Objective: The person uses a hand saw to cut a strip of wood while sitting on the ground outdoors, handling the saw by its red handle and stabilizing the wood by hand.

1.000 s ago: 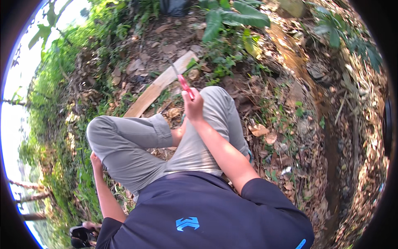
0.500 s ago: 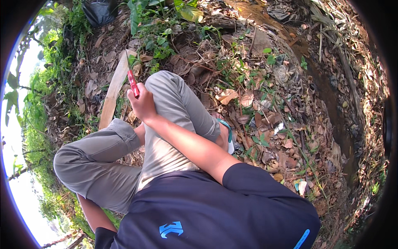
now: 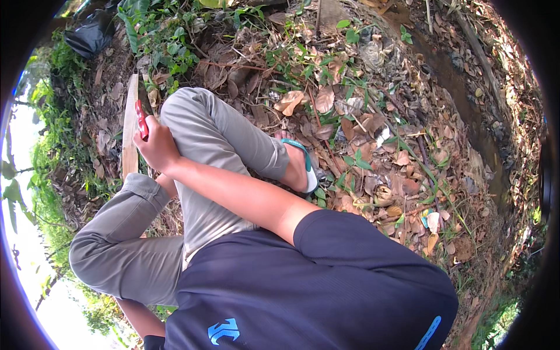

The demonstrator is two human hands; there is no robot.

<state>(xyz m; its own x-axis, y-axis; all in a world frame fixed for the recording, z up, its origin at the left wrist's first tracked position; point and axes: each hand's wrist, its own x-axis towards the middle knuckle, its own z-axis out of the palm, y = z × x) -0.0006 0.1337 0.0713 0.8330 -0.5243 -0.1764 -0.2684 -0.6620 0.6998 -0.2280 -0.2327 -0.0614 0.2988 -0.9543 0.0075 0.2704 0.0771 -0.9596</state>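
Observation:
My right hand (image 3: pixel 158 147) is closed around the red handle of a slim tool (image 3: pixel 142 120), just beyond my raised right knee. Its narrow blade hardly shows now; the half-second-old head view shows it thin and pointed. Beside the tool, on its left, a pale wooden plank (image 3: pixel 129 153) runs away from my folded left leg. Whether the blade touches the plank, I cannot tell. My left forearm (image 3: pixel 140 319) passes behind my left thigh, which hides the hand.
Dry leaves (image 3: pixel 408 186) and small green plants cover the ground on the right. My sandalled foot (image 3: pixel 296 166) rests there. A dark muddy channel (image 3: pixel 466 125) runs farther right. At the far left lies a black plastic bag (image 3: pixel 90 36), near leafy plants (image 3: pixel 169 55).
The whole view has shifted, so the plank, bag and ground sit farther left and my sandalled foot shows more fully. My right hand still grips the red tool, whose blade shows less.

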